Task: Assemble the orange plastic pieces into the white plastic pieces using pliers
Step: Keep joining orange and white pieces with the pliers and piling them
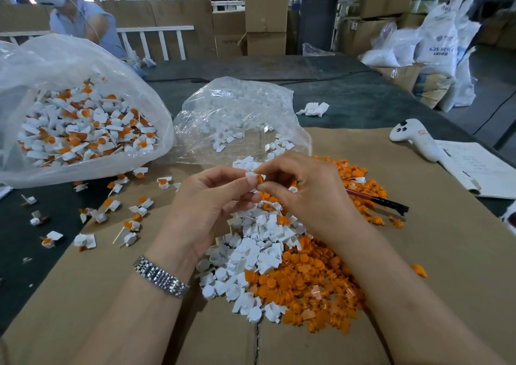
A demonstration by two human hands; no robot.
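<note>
Left hand [212, 197] pinches a white piece [250, 174], right hand [301, 189] an orange piece [260, 179] at its 3 o'clock — both likely light, stiff, slippery, best held by their edges.

landmark: flat brown cardboard sheet [418, 253] covering the near table
centre of sheet: heap of small white plastic pieces [251, 253] merging with heap of orange plastic pieces [315, 278], blocks a low pass
above heap: left hand [206, 202] and right hand [304, 194] meet fingertip to fingertip, closing the gap
right of heap: red-and-black handled pliers [382, 201] lying across orange pieces
far edge: crumpled clear plastic bag of white pieces [237, 119]
far left: large clear bag of assembled white-orange pieces [83, 124], tall wall
left edge: scattered assembled pieces [111, 211], gaps between
far right corner: white handheld controller [416, 138], paper sheets [480, 169]
free: bare cardboard near right and near left
</note>
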